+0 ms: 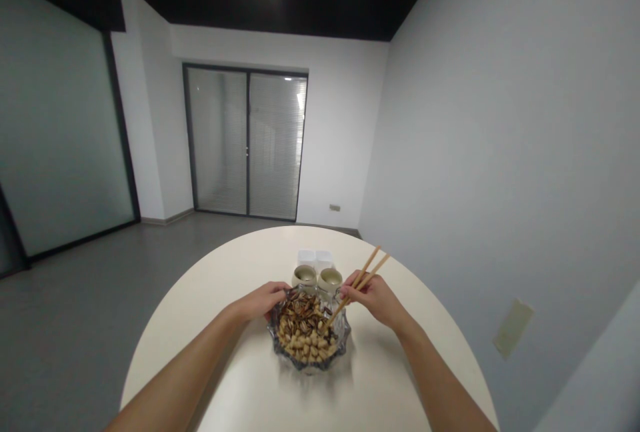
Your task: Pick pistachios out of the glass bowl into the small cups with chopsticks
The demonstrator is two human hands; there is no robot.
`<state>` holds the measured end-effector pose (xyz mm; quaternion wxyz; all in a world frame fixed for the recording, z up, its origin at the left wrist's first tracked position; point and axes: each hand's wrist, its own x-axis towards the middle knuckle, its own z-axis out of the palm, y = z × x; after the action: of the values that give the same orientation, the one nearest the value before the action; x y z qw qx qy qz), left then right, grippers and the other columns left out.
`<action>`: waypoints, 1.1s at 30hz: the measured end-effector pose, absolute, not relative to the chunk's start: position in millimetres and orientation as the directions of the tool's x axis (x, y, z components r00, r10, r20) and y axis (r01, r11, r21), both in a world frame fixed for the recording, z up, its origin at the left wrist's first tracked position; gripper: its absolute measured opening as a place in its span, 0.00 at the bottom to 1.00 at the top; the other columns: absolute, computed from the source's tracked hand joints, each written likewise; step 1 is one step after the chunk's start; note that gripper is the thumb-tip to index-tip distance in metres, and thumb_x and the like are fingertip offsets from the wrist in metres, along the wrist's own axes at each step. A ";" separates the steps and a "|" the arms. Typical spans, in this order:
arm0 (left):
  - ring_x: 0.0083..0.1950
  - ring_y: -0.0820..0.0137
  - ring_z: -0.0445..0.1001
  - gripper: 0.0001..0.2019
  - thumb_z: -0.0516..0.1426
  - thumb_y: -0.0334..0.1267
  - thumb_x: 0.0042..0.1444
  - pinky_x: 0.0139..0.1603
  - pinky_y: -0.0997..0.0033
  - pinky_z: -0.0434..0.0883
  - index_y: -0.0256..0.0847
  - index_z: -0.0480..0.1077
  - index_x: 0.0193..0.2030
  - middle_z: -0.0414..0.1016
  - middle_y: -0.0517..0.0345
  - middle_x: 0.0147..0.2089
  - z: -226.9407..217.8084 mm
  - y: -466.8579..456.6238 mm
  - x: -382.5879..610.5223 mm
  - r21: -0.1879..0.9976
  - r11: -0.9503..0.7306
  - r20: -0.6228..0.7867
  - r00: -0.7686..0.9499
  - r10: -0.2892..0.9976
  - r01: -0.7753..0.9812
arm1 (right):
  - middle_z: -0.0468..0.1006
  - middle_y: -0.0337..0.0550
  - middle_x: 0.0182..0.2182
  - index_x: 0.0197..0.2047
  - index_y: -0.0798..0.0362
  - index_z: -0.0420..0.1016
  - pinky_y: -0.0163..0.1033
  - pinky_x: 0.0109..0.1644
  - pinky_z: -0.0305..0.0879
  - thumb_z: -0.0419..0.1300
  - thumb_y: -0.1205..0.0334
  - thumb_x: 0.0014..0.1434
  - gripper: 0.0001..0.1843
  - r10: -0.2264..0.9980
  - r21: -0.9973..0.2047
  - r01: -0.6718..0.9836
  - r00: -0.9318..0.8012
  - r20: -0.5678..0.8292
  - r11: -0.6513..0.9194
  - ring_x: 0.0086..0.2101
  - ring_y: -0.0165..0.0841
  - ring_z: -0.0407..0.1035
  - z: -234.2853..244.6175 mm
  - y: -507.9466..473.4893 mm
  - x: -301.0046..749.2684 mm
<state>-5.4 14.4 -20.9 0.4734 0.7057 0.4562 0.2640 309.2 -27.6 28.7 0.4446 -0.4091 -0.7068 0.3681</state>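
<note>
A clear glass bowl [311,367] with a wavy rim stands on the round table, filled with nuts. Brown striped pecans [303,309] lie toward its far side, and pale tan nuts [307,345] fill the near side. My left hand [266,299] grips the bowl's left rim; some of its fingers are hidden behind the glass. In my right hand [373,295] is a pair of wooden chopsticks [367,269], slanting down to the left. Their tips reach among the nuts at the bowl's right side, where a few dark pieces show. Whether the tips pinch a nut is too small to tell.
Two small beige cups [305,276] stand side by side just beyond the bowl. Behind them are two white square dishes [315,258]. The cream round table [240,379] ends in a curved edge, with a white wall [500,152] close on the right.
</note>
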 end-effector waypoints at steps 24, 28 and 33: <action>0.31 0.67 0.71 0.22 0.57 0.50 0.48 0.23 0.75 0.61 0.38 0.78 0.44 0.76 0.56 0.35 -17.9 11.7 -5.3 0.913 -0.141 -0.048 0.445 0.894 0.382 | 0.86 0.46 0.28 0.32 0.52 0.85 0.43 0.39 0.75 0.76 0.40 0.51 0.22 0.897 -0.862 0.278 -0.259 0.358 0.424 0.33 0.42 0.80 40.8 -35.7 311.7; 0.32 0.65 0.73 0.23 0.57 0.50 0.48 0.24 0.74 0.64 0.38 0.78 0.45 0.78 0.55 0.36 -20.6 14.1 -5.8 0.919 -0.119 -0.066 0.445 0.893 0.376 | 0.86 0.47 0.28 0.31 0.51 0.84 0.46 0.39 0.77 0.76 0.36 0.48 0.25 0.888 -0.845 0.276 -0.167 0.428 0.459 0.33 0.44 0.80 46.3 -27.8 315.5; 0.36 0.62 0.75 0.22 0.57 0.50 0.47 0.27 0.72 0.68 0.38 0.78 0.44 0.78 0.54 0.37 -29.0 22.2 -6.7 0.916 -0.146 -0.045 0.458 0.888 0.374 | 0.86 0.48 0.29 0.32 0.51 0.84 0.47 0.41 0.78 0.74 0.33 0.51 0.27 0.823 -0.787 0.283 -0.014 0.568 0.548 0.33 0.44 0.80 53.8 -10.9 306.0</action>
<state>-6.7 22.2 -29.0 0.4778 0.7077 0.4456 0.2690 306.0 -10.9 53.8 0.5686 -0.4119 -0.6714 0.2372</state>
